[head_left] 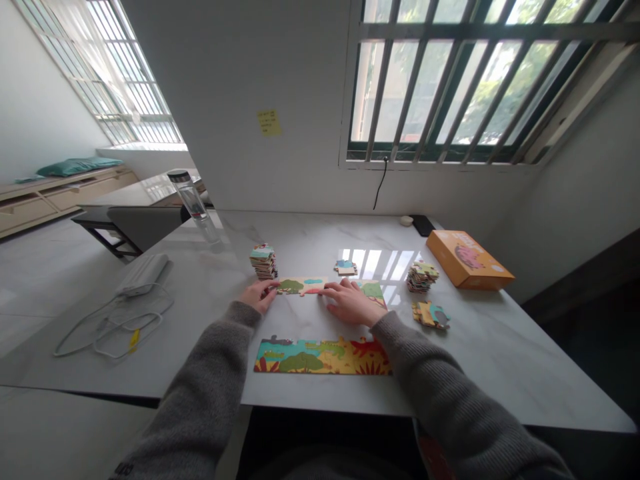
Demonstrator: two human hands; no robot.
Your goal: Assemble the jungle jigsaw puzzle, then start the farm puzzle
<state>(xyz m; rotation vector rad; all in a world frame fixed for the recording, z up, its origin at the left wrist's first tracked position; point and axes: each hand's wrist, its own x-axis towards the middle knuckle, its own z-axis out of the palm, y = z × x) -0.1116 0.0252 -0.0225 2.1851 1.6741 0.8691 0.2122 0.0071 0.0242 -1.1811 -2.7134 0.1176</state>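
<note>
My left hand point(259, 296) and my right hand point(351, 302) rest on both ends of a short row of joined wooden jigsaw pieces point(301, 286), their fingertips against it. Below them lies a longer assembled jigsaw strip point(323, 357) with trees and red leaves. A tall stack of pieces point(263, 262) stands just beyond my left hand. Beyond my right hand are a loose piece point(374, 291) partly under the fingers, a single piece point(345, 267), a second stack point(421, 277) and a small joined cluster point(431, 315).
An orange puzzle box point(469, 259) lies at the right of the white marble table point(210, 267). A glass bottle point(190, 200) stands at the far left corner. A white power bank point(144, 274) with a looped cable point(113, 327) lies on the left.
</note>
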